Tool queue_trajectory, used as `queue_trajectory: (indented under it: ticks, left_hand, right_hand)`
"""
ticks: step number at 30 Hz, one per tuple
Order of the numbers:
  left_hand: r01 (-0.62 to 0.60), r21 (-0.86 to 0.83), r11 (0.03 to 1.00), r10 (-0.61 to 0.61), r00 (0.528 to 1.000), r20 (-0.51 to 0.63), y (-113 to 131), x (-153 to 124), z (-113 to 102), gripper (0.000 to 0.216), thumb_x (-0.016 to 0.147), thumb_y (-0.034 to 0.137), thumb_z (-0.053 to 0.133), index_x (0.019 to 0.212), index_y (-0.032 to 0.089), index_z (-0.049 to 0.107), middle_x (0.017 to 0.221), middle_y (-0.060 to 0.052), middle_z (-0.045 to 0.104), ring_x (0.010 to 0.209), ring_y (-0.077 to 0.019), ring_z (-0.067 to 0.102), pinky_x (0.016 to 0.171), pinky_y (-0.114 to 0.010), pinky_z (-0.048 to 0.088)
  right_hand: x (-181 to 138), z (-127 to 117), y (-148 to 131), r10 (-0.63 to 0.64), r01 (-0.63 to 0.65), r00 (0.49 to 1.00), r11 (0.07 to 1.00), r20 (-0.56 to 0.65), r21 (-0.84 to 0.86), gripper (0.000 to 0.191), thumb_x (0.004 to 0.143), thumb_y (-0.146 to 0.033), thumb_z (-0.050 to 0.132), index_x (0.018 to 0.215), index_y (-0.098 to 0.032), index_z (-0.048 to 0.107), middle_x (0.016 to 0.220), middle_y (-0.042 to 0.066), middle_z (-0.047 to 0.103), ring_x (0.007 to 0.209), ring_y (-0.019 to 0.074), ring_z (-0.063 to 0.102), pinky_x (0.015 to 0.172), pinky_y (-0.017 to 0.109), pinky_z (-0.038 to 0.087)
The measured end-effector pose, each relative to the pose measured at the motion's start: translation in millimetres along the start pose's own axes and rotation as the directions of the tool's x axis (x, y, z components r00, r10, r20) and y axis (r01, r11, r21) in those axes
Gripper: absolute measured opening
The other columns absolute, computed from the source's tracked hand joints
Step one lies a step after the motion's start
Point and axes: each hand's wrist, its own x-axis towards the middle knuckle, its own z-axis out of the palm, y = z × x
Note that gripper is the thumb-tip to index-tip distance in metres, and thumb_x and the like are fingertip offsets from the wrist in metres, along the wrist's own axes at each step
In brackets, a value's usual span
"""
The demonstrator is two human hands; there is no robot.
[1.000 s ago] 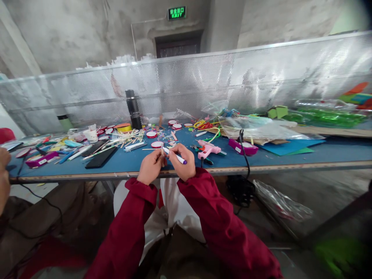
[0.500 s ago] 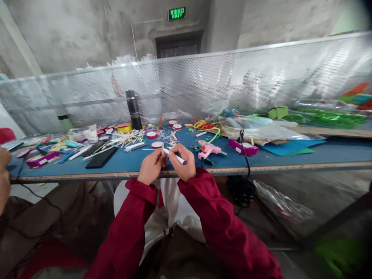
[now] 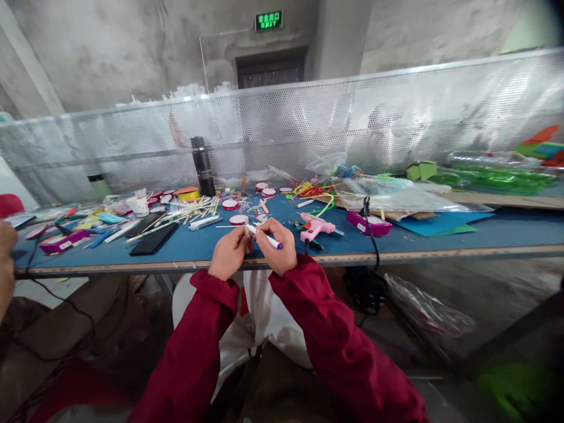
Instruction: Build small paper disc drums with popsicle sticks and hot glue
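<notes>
My right hand [image 3: 278, 249] is closed around a white marker with a purple end [image 3: 266, 237], its tip pointing left toward my left hand. My left hand [image 3: 227, 254] pinches a small light object that I cannot make out, right at the marker's tip. Both hands hover at the front edge of the blue table [image 3: 506, 232]. A pink glue gun [image 3: 315, 227] lies just right of my right hand. A red-rimmed white disc [image 3: 238, 219] lies just beyond my hands.
Wooden sticks [image 3: 189, 210], more red-rimmed discs, a black phone [image 3: 153, 239], a dark flask [image 3: 202, 166] and plastic bags [image 3: 388, 194] litter the table. A perforated metal screen [image 3: 308, 123] backs it. Another person's hand [image 3: 5, 258] shows at the far left.
</notes>
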Motion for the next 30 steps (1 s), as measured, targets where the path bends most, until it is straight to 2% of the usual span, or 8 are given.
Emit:
queue_trajectory:
  ticks: [30]
  left_hand:
    - [0.004, -0.008, 1.000, -0.004, 1.000, -0.005, 1.6, -0.3, -1.0, 0.028, 0.098, 0.033, 0.043, 0.076, 0.021, 0.056, 0.070, 0.000, 0.063, 0.065, -0.0166, 0.056, 0.064, -0.028, 0.038]
  right_hand:
    - [-0.1, 0.5, 2.0, 0.019, -0.019, 1.000, 1.000, 0.011, -0.024, 0.016, 0.088, -0.023, 0.056, 0.072, -0.023, 0.058, 0.068, -0.002, 0.062, 0.065, 0.0151, 0.059, 0.067, 0.029, 0.045]
